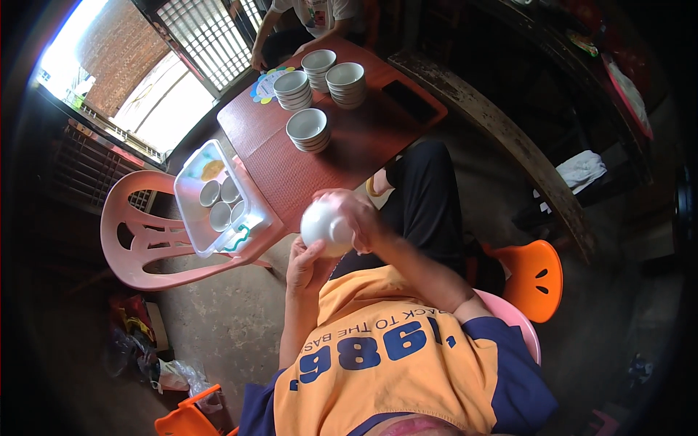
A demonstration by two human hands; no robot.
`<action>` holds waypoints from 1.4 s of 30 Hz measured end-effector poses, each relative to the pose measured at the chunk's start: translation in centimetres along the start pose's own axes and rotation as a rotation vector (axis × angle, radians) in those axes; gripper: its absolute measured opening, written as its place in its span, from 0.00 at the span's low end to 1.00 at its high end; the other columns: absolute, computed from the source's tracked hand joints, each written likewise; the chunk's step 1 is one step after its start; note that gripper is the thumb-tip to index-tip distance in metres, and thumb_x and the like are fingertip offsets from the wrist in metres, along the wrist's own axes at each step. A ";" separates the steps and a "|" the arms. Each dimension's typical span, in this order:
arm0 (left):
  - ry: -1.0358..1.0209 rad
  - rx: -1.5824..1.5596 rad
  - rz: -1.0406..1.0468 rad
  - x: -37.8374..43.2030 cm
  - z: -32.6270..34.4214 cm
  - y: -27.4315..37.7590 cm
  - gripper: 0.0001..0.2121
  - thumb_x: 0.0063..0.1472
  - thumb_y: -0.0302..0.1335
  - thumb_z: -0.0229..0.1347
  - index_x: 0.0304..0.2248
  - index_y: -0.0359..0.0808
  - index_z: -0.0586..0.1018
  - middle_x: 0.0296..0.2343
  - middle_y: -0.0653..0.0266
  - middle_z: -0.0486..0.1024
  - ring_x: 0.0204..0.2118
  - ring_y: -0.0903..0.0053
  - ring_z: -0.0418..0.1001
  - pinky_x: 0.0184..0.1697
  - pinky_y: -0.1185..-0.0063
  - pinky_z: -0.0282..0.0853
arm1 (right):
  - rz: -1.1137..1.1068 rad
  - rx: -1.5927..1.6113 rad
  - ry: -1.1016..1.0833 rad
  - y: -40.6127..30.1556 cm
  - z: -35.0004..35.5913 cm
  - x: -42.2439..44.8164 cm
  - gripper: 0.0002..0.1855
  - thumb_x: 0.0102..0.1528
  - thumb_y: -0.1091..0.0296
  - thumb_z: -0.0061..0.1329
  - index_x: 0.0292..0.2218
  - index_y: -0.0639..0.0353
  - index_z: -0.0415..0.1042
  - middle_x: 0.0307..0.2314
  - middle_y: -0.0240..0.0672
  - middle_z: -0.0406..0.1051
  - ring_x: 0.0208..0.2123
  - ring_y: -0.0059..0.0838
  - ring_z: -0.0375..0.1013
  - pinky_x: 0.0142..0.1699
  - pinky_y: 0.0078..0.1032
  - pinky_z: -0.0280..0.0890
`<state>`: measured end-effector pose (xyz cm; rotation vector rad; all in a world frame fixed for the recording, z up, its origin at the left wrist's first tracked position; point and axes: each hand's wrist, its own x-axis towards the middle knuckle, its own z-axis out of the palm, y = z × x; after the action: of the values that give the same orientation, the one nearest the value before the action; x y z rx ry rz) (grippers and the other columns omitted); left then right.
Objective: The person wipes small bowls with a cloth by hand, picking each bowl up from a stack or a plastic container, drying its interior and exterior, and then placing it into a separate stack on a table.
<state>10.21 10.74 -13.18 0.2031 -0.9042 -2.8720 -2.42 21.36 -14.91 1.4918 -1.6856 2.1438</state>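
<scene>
A white bowl (318, 226) is held up before my chest, its outside and foot ring turned towards me. My left hand (307, 260) grips its lower rim, with the thumb on the outer wall. My right hand (359, 215), blurred, lies over the bowl's far right side. A thin pinkish thing, perhaps a cloth, hangs at that hand; the blur hides what it is. Beyond them, several stacks of white bowls (308, 128) stand on a red-brown table (272, 163). To the left, a clear plastic tub (204, 240) holds several more bowls (221, 216).
The tub rests on a pink plastic chair (147, 275) against the table. A flower-shaped card (265, 87) and a dark rectangular panel (414, 102) are on the tabletop. Another person (316, 22) sits at the far end. A wooden bench (491, 114) and orange chair (531, 280) stand at right.
</scene>
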 end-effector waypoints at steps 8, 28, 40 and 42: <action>-0.046 0.201 -0.097 -0.9 -1.6 1.3 0.16 0.49 0.22 0.59 0.38 0.24 0.73 0.35 0.57 0.74 0.38 0.72 0.74 0.45 0.76 0.69 | 0.690 0.249 -0.482 -3.0 -0.7 3.3 0.16 0.56 0.61 0.41 0.41 0.62 0.71 0.35 0.38 0.70 0.34 0.26 0.71 0.40 0.22 0.66; -0.258 1.004 0.068 -2.1 1.0 0.6 0.10 0.54 0.21 0.58 0.37 0.28 0.76 0.28 0.67 0.76 0.32 0.86 0.69 0.37 0.84 0.67 | 0.775 1.102 0.026 -0.1 0.4 -0.8 0.07 0.51 0.66 0.46 0.27 0.59 0.66 0.21 0.33 0.66 0.24 0.23 0.65 0.31 0.23 0.65; -0.238 0.822 0.097 -1.1 1.1 0.8 0.12 0.56 0.27 0.58 0.37 0.28 0.75 0.27 0.70 0.73 0.29 0.88 0.67 0.34 0.86 0.66 | 0.802 1.002 0.201 -0.9 0.3 -1.6 0.12 0.55 0.61 0.45 0.34 0.60 0.65 0.27 0.30 0.66 0.30 0.18 0.67 0.34 0.17 0.65; -0.161 0.638 0.018 -0.9 1.3 0.8 0.15 0.55 0.28 0.59 0.38 0.26 0.74 0.29 0.69 0.73 0.31 0.88 0.69 0.36 0.87 0.67 | 0.873 0.949 0.226 -0.1 -0.1 -1.8 0.13 0.56 0.60 0.44 0.37 0.60 0.64 0.28 0.31 0.66 0.30 0.19 0.67 0.35 0.18 0.65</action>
<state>10.95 10.94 -11.54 0.0156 -1.8157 -2.5093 -1.44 22.35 -16.04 0.4212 -1.4106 3.7321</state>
